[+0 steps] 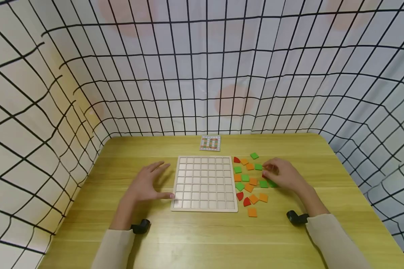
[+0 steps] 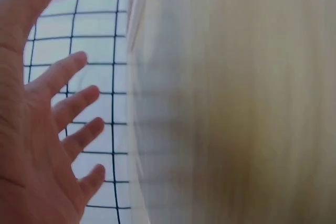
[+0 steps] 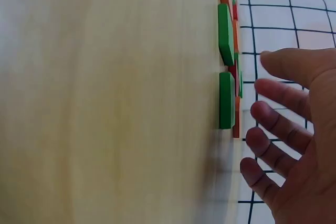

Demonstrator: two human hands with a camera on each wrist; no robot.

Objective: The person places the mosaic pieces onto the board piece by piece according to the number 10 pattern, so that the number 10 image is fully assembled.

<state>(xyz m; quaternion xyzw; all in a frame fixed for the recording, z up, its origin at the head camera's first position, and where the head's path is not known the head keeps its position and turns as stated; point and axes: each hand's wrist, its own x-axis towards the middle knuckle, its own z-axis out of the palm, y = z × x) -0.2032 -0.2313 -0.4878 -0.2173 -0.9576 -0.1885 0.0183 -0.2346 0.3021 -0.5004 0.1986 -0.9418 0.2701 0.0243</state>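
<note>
A pale square wooden board, divided into a grid of small cells, lies in the middle of the table. To its left is my left hand, fingers spread, with the thumb tip at the board's lower left edge. Loose flat tiles lie right of the board: orange squares, green squares and red quarter-round pieces. Over the right side of these tiles hovers my right hand, its fingers loosely bent. In the right wrist view nothing shows between its fingers, and green tiles lie beyond the fingertips.
A small pattern card with coloured shapes lies behind the board, near the far edge of the wooden table. Black netting over white sheeting rises around the back and sides. A black wrist camera sits on the left wrist.
</note>
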